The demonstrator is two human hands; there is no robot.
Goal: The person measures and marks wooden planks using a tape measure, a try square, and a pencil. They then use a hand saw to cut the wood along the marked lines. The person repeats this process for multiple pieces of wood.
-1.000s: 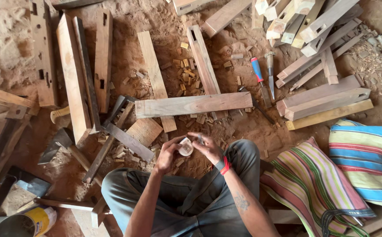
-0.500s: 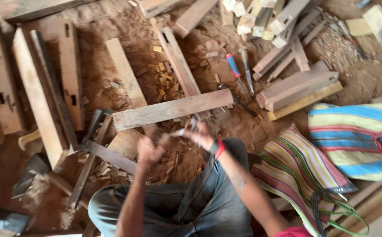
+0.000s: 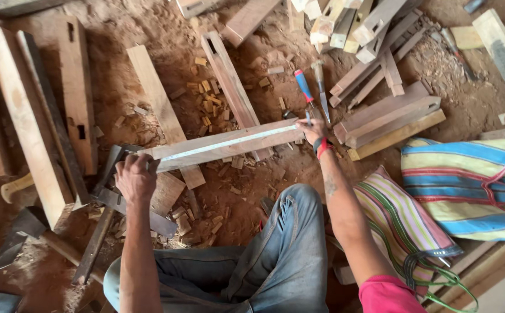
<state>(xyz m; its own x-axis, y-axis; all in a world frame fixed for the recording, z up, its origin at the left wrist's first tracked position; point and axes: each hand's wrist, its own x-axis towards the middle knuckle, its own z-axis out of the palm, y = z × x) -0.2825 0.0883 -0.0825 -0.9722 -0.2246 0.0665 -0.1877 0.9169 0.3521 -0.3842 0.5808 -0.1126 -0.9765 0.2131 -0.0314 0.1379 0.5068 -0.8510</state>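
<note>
A long pale wooden plank [image 3: 229, 152] lies across the dirt floor in front of my knees. A thin measuring tape [image 3: 229, 142] is stretched along its top face. My left hand [image 3: 136, 177] presses the tape's end down at the plank's left end. My right hand [image 3: 313, 131], with a red band at the wrist, pinches the tape at the plank's right end and also holds a small pencil [image 3: 308, 119]. My legs in blue jeans [image 3: 275, 255] are folded below.
Wooden beams with mortise holes [image 3: 75, 93] lie at the left. A chisel with a red and blue handle [image 3: 303, 86] lies beyond the plank. Stacked timber pieces [image 3: 388, 113] and two striped bags [image 3: 467, 185] sit at the right. An adze or hammer [image 3: 99, 232] lies near my left knee.
My hands were together near my lap holding the small tape; they have spread apart and stretched the tape along the plank, left hand to its left end, right to its right.
</note>
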